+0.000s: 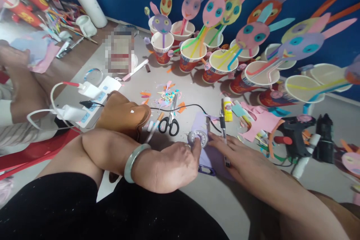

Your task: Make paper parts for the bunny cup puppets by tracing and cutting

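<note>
My left hand [180, 163], a pale bangle on its wrist, is curled with one fingertip pressed into the middle of a round white dial [198, 134] with small marks around its ring. The dial lies on a sheet of purple paper [199, 120]. Flat and stretched out, my right hand [234, 152] rests on the paper, its fingertips beside the dial. A pen [223, 122] runs along the right fingers; whether they grip it I cannot tell. A dark purple frame-shaped piece [206, 170] shows beneath my left hand. Black-handled scissors [169, 124] lie just beyond.
Paper cups [194, 50] with rabbit-faced spoons line the wall. A glue stick [227, 109], pink paper scraps [260, 118] and a black glue gun [298, 135] lie right. A brown pouch [120, 114] and power strip [98, 101] lie left, near another person's arm [26, 75].
</note>
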`<act>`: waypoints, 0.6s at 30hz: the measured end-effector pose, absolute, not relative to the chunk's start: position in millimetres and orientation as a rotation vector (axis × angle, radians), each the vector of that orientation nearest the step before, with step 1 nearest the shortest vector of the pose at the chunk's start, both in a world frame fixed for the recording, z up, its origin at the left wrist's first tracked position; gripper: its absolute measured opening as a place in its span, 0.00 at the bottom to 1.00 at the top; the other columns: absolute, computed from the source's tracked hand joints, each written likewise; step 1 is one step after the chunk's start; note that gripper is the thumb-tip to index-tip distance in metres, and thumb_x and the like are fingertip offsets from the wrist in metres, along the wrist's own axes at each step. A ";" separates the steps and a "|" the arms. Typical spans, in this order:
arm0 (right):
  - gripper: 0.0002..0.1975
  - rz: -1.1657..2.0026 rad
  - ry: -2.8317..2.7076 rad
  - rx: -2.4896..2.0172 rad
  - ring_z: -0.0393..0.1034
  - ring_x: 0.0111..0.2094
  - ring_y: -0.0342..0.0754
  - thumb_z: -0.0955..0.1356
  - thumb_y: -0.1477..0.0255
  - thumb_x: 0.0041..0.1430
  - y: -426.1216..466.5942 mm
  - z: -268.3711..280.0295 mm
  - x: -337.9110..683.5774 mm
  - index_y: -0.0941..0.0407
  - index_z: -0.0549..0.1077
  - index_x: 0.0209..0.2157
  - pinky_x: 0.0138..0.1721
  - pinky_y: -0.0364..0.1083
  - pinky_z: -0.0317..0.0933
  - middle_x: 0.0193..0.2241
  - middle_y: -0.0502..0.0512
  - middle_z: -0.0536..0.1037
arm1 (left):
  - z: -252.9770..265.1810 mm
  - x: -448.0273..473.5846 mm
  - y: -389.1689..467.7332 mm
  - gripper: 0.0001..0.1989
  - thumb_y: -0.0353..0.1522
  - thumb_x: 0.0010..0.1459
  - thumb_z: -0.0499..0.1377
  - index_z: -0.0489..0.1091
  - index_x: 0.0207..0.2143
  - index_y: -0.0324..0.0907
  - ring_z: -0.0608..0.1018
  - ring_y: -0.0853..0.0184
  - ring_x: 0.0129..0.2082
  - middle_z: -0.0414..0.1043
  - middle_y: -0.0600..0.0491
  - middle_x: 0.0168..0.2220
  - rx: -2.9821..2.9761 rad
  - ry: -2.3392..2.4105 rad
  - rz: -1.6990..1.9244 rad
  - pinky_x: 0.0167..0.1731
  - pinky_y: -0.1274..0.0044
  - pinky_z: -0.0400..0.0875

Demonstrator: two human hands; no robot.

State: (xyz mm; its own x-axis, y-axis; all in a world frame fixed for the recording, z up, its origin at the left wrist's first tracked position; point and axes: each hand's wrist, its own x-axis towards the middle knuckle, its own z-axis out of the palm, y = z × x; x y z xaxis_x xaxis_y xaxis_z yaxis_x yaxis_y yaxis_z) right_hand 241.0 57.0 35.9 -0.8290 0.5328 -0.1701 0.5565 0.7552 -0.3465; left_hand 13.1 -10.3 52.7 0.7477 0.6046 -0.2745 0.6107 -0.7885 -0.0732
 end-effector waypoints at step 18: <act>0.38 -0.624 2.885 0.936 0.75 0.52 0.57 0.61 0.86 0.50 56.8 34.5 241.1 0.56 0.67 0.64 0.46 0.55 0.74 0.52 0.63 0.80 | 50.2 4.0 -12.3 0.23 0.22 0.62 0.51 0.70 0.57 0.19 0.81 0.56 0.51 0.74 0.30 0.57 3.123 1.037 -0.147 0.53 0.69 0.74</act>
State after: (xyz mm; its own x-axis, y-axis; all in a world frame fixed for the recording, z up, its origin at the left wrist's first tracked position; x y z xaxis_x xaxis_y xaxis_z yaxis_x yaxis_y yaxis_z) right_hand 241.1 56.8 34.5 -0.8164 0.5538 -0.1641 0.5721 0.7362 -0.3617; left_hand 4.0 -12.3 50.2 0.7990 0.6003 -0.0362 0.5867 -0.7913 -0.1720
